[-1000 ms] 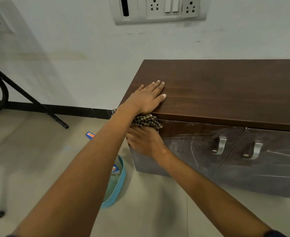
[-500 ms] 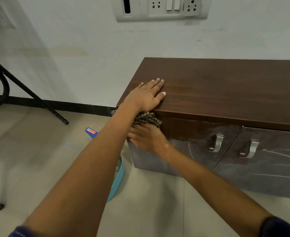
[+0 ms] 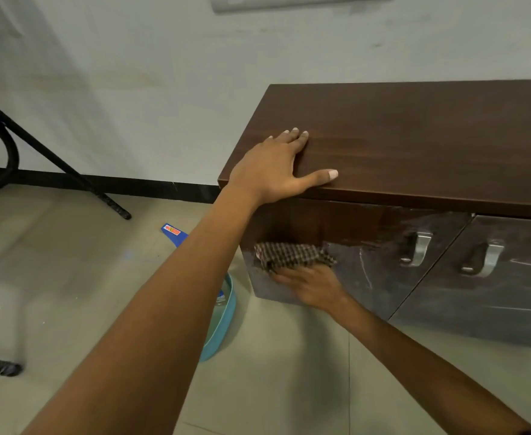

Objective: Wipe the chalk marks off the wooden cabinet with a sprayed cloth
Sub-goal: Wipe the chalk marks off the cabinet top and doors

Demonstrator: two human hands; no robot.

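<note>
Mid-wipe: cloth (image 3: 292,254) pressed under flat right hand (image 3: 311,288); left hand (image 3: 276,171) splayed empty on cabinet (image 3: 414,136). Next: chalk marks (image 3: 366,268) at 3 o'clock.

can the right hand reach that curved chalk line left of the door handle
Probably yes: the right hand presses the cloth on the same door, and the chalk line lies just beside it, nothing between.

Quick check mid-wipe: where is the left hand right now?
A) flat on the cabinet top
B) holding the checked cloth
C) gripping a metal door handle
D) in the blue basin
A: the left hand lies flat, fingers straight, on top of the dark brown wooden cabinet, while the right hand presses the brown checked cloth against the door.
</note>
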